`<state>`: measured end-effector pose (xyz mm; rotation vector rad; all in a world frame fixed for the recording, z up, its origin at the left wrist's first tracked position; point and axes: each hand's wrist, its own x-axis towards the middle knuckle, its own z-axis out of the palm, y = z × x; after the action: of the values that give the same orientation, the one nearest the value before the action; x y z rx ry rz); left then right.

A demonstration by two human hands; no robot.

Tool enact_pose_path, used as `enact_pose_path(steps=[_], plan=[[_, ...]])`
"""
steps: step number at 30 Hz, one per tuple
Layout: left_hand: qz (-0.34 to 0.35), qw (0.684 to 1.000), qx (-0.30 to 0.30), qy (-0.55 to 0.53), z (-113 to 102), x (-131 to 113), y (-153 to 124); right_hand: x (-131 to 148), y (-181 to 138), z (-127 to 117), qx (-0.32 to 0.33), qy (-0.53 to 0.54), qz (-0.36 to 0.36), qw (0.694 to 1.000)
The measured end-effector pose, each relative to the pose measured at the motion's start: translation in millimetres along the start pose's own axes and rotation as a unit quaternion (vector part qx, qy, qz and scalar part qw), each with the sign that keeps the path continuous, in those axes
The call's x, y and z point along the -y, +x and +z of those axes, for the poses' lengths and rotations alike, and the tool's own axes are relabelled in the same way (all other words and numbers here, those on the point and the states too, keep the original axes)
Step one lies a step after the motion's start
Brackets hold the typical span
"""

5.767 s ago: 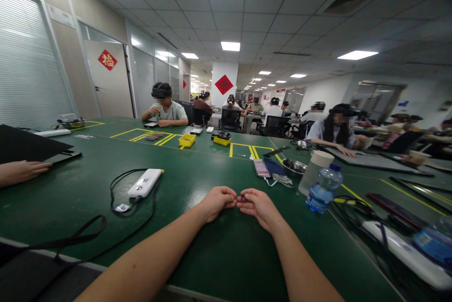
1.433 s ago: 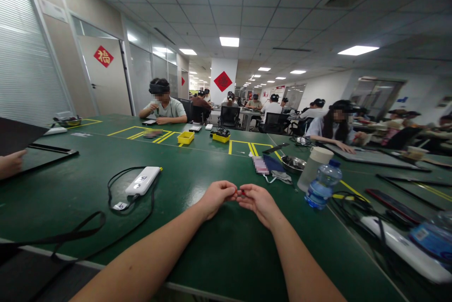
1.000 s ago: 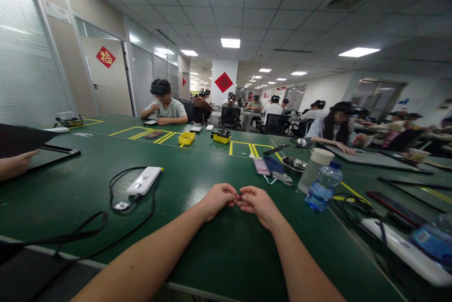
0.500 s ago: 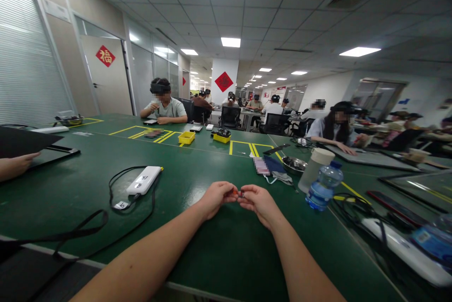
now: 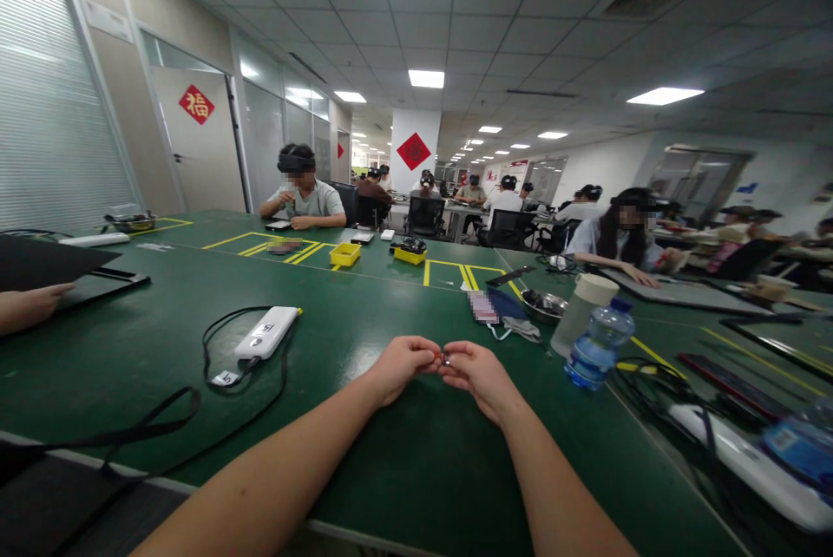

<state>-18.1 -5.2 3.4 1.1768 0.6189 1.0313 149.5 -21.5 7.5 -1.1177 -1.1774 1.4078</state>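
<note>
Above the green table (image 5: pixel 396 470), my left hand (image 5: pixel 404 366) and my right hand (image 5: pixel 478 376) meet fingertip to fingertip. My left thumb and index finger pinch a tiny orange-red piece (image 5: pixel 438 357), mostly covered by the fingers. A small dark piece with a shiny spot (image 5: pixel 446 359) sits in the pinch of my right hand. The two pieces are side by side and seem to touch. Both are too small to name, and I cannot tell whether they are joined.
A white power bank (image 5: pixel 266 333) with a black cable lies left of my hands. To the right stand a water bottle (image 5: pixel 597 344), a pale tumbler (image 5: pixel 581 314) and a metal bowl (image 5: pixel 545 305). Yellow trays (image 5: pixel 344 256) sit farther back. A co-worker's hand (image 5: pixel 36 307) is at far left.
My hands stay in nearly the same place, with fingertips together. The pieces between them look slightly turned, with a shiny spot now showing. The dark panel at far right has shifted.
</note>
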Motion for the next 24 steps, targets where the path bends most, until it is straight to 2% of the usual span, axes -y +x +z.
enact_pose_path(steps=[7, 16, 21, 24], plan=[[0.004, 1.000, -0.006, 0.013, 0.0, 0.5, -0.2, 0.1, -0.4, 0.4, -0.001, -0.001, -0.001, 1.000], [0.015, 0.996, -0.027, 0.081, 3.0, -1.1, -2.7, 3.4, -3.3, 1.8, -0.003, 0.002, -0.010, 1.000], [0.032, 0.996, -0.035, 0.082, 2.4, -1.2, -1.0, 5.3, -5.1, 2.8, 0.005, 0.011, -0.039, 0.999], [0.031, 0.997, -0.032, 0.067, 1.6, -1.0, -0.3, 5.8, -3.6, 2.0, 0.002, 0.030, -0.029, 0.999]])
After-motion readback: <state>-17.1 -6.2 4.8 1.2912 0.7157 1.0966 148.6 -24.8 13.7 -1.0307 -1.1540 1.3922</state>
